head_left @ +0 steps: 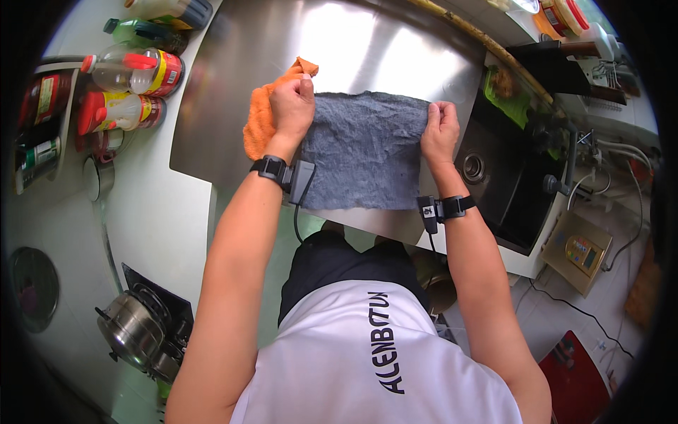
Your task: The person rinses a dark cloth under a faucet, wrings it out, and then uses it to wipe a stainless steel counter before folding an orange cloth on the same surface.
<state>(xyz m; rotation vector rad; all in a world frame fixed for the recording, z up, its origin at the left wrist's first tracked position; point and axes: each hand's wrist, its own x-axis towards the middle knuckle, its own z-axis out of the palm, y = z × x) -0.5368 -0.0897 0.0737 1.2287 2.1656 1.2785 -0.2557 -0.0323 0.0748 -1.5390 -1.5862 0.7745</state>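
Between my two hands a grey-blue cloth (365, 151) hangs spread out, wrinkled, over the front of a stainless steel countertop (228, 106). My left hand (294, 106) grips its upper left corner. Bunched at that same hand is an orange cloth (259, 119), whose tip pokes up past my thumb; how much of it lies inside the fist is hidden. My right hand (442, 127) pinches the grey-blue cloth's upper right corner. Each wrist wears a black strap with a small device and a cable.
Right of the steel surface is a black sink (500, 175) with a green rack (500, 100). Oil and sauce bottles (153, 71) line the left side. A steel pot (130, 331) stands on a stove at lower left. A cleaver (556, 66) hangs at upper right.
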